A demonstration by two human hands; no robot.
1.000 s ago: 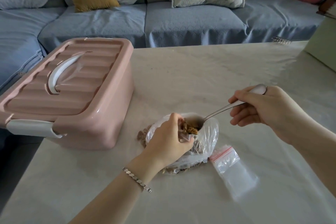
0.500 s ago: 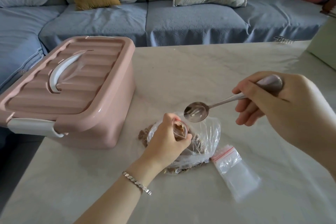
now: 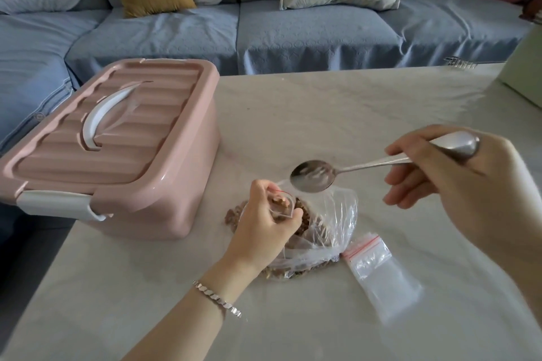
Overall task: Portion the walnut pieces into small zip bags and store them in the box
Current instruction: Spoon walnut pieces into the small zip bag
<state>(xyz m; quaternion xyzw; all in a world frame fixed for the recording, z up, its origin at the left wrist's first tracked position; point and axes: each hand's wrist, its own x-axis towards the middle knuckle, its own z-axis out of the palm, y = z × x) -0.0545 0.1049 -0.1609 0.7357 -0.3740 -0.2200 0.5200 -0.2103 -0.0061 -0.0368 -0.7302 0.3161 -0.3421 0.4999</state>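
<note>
My left hand (image 3: 265,224) grips a small zip bag (image 3: 282,206) with its mouth held open and walnut pieces inside. Under and behind that hand lies a large clear plastic bag of walnut pieces (image 3: 322,239) on the table. My right hand (image 3: 457,176) holds a metal spoon (image 3: 315,176) by its handle; the bowl of the spoon is empty and hovers just above and to the right of the small bag. A spare small zip bag (image 3: 378,268) with a red seal line lies flat to the right. The pink box (image 3: 111,152) stands at the left with its lid closed.
The pale table (image 3: 322,114) ends at a blue sofa (image 3: 293,35) with cushions behind it. A light green box (image 3: 525,79) stands at the far right edge. A small metal item (image 3: 460,63) lies at the table's back right.
The spoon was in the small bag with walnut pieces a second ago. It has since come up and away, empty, and my right hand has moved nearer the camera.
</note>
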